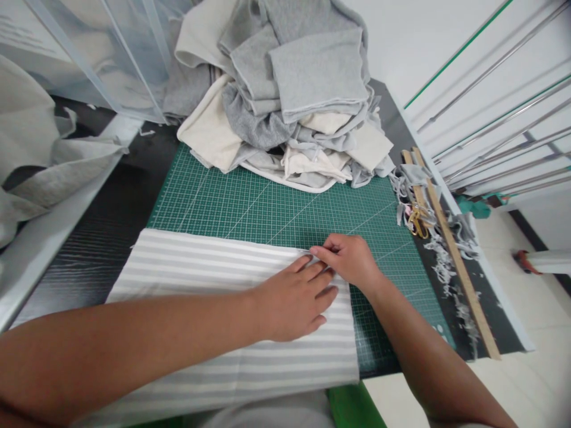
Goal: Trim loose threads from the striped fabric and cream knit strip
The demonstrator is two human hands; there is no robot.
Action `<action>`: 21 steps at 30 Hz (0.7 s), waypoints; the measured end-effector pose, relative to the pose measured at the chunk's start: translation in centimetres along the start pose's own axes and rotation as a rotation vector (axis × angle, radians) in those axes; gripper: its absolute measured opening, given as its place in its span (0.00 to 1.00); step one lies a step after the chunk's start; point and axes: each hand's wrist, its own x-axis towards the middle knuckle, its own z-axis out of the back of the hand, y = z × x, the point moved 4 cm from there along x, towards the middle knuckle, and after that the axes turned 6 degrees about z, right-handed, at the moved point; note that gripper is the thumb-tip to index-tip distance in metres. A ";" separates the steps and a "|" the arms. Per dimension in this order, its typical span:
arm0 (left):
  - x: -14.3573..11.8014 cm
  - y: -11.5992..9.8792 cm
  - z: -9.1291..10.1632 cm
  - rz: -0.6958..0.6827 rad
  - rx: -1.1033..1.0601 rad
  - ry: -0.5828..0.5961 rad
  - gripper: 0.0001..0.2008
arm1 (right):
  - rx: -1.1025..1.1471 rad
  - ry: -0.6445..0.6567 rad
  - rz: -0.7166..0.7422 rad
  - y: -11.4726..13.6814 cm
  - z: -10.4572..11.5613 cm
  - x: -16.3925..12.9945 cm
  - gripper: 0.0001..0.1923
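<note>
A grey and white striped cloth (200, 279) lies flat on a green cutting mat (276, 205) at the near edge of the table. My left hand (292, 303) presses flat on the cloth near its right end, fingers spread. My right hand (350, 258) pinches the cloth's far right corner between thumb and fingers. The two hands touch each other at that corner.
A heap of grey and cream fabric pieces (285, 95) sits at the far end of the mat. Wooden rulers (455, 255), yellow-handled scissors (418, 223) and fabric scraps lie along the right edge. Clear plastic sheeting (102, 53) and more cloth (40, 154) are at the left.
</note>
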 end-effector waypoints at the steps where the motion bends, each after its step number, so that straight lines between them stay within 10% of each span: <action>1: 0.0 0.0 0.0 -0.001 -0.003 -0.004 0.24 | -0.009 -0.004 -0.005 0.0 -0.1 0.0 0.22; 21: -0.3 0.1 -0.1 -0.025 0.019 -0.020 0.24 | 0.113 -0.071 0.013 2.4 2.7 1.5 0.25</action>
